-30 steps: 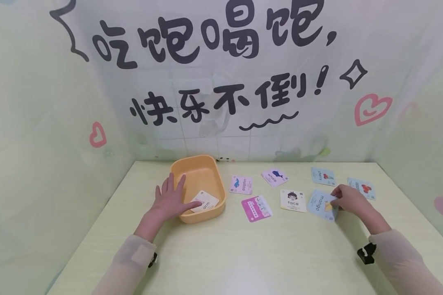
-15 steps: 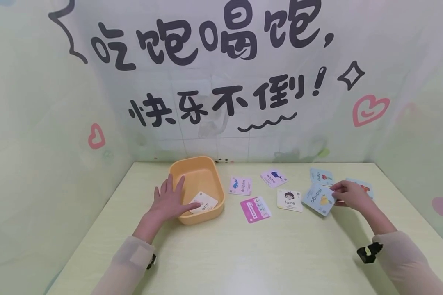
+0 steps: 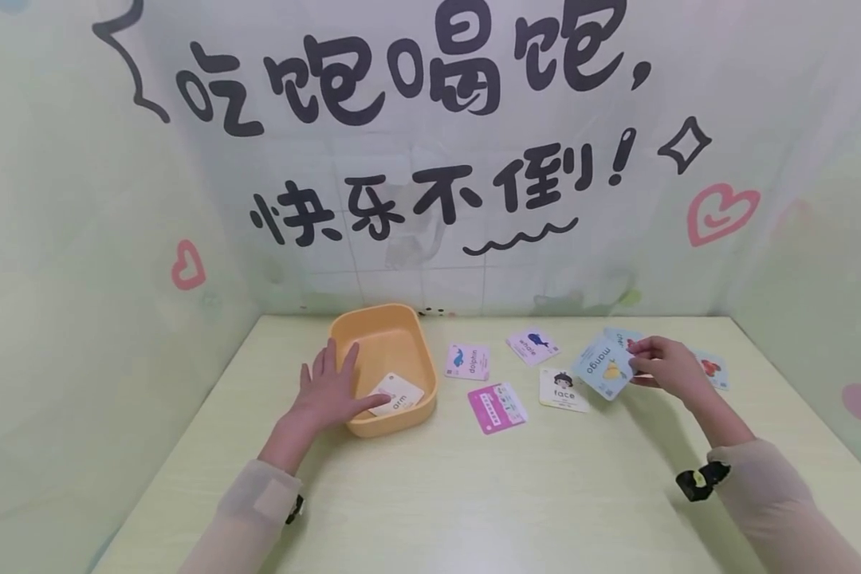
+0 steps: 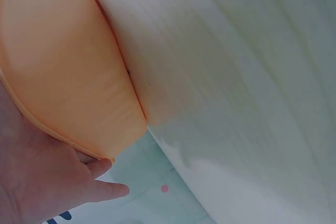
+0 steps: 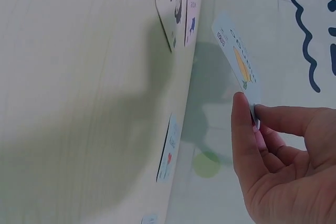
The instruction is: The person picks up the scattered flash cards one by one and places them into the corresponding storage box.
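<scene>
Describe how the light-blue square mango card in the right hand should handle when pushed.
The light-blue square mango card is probably fairly stiff: pinched near one edge by the right hand, it juts out without visible sagging. Its thin edge suggests it is light. Its flat shape makes rolling unlikely if pushed.

The tray [image 3: 395,344] at seven o'clock looks matt plastic; the mango card [image 3: 599,370] at four, smooth paper; the tabletop [image 3: 488,494] at six, faintly glossy wood.
</scene>
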`<state>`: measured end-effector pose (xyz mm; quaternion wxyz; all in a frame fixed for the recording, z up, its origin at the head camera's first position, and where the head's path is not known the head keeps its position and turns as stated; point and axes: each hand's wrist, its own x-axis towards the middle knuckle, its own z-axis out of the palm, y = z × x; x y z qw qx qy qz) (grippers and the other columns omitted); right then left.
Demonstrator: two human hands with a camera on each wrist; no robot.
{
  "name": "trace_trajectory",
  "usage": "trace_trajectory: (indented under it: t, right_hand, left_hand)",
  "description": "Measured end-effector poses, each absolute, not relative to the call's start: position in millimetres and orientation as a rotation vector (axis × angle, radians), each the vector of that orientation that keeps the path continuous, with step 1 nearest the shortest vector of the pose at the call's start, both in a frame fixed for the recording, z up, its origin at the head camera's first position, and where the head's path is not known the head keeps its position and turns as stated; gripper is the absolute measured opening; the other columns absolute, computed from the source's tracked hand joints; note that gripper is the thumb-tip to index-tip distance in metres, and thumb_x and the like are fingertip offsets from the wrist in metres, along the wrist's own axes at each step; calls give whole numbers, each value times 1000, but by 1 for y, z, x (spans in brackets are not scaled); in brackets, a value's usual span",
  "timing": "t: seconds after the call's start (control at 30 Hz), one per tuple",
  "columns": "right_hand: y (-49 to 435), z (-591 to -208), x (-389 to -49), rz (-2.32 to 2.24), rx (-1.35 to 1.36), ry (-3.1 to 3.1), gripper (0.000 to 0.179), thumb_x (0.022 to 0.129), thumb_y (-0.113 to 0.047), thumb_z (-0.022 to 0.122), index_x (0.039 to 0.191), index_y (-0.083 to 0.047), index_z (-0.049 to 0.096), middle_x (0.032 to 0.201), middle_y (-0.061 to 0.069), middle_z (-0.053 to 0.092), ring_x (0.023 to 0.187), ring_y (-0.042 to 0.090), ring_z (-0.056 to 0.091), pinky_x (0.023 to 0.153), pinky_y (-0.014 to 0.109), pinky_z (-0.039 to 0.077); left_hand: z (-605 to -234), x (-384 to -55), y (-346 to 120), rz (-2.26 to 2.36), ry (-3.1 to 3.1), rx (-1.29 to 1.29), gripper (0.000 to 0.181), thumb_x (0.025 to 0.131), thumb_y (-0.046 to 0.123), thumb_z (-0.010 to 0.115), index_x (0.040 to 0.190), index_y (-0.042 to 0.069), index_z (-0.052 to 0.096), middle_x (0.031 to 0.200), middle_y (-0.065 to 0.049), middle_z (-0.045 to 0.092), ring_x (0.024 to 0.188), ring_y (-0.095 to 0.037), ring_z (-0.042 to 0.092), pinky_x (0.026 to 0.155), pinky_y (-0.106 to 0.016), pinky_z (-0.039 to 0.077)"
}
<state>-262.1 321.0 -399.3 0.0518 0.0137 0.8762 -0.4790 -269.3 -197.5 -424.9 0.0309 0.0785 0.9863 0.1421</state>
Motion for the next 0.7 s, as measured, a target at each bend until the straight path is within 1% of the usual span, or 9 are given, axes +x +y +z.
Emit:
trace_trajectory:
  t: [0.1,0.23,0.3,0.5,0.7]
  right_hand:
    - [309,-395,-265,-1478,24,2663,33,98,-3,54,124,17,47,94,7,63,80,5,63,78,32,62]
    - [293,-389,-270,-1495,-3,2658,32,99,-3,53,124,15,48,103,16,67,85,8,65,81,36,62]
    - [286,-387,-273,-1511,-14,2650,32,99,-3,53,125,15,48,106,19,67,86,9,66,82,36,62]
    - [264,-383,-281,-1550,-52,2615,31,99,-2,54,125,15,49,103,17,67,87,10,66,81,34,62]
    - [236,-379,-289,-1561,-80,2618,29,98,-1,54,124,13,52,102,16,67,88,14,67,85,39,61]
  left_hand:
    - [-424,-269,-198,436,3041,237,118,79,77,61,160,6,13,164,-32,-5,149,-54,6,115,-76,4]
    - [-423,-269,-199,449,3042,236,118,79,77,61,160,6,13,164,-32,-5,149,-54,6,115,-76,4]
    - [-423,-269,-199,458,3041,238,118,79,77,61,160,6,13,164,-32,-5,149,-54,6,115,-76,4]
    - [-424,-269,-199,467,3033,242,117,79,76,62,160,6,13,164,-32,-5,149,-54,5,115,-76,3]
    - [-424,-270,-198,463,3035,240,117,79,76,62,160,6,13,164,-32,-4,149,-54,6,115,-76,4]
